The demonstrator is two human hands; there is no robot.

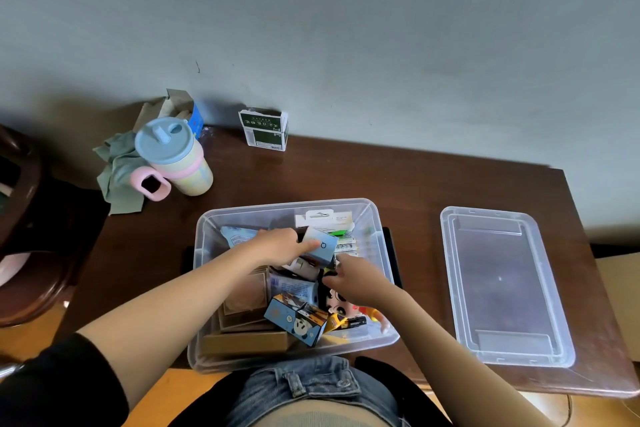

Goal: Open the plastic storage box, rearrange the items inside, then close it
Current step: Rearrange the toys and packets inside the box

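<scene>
head | dark wooden table [346, 170] | grey wall [346, 28] behind

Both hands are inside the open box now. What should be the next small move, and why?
Probably set the small blue box, held by the left hand, into a free spot in the storage box. The lid lies aside and the items look jumbled.

A dark brown wooden tabletop [398, 177] stands against a grey wall. On it rest a clear plastic storage box [207, 288] at the near edge, with its clear lid [450, 274] lying flat, well apart to the right. Toward the back left stand a pastel lidded cup [180, 159], a crumpled green cloth [116, 166] partly overhanging the edge, an opened blue carton [195, 121] and a dark green carton [265, 132].
</scene>
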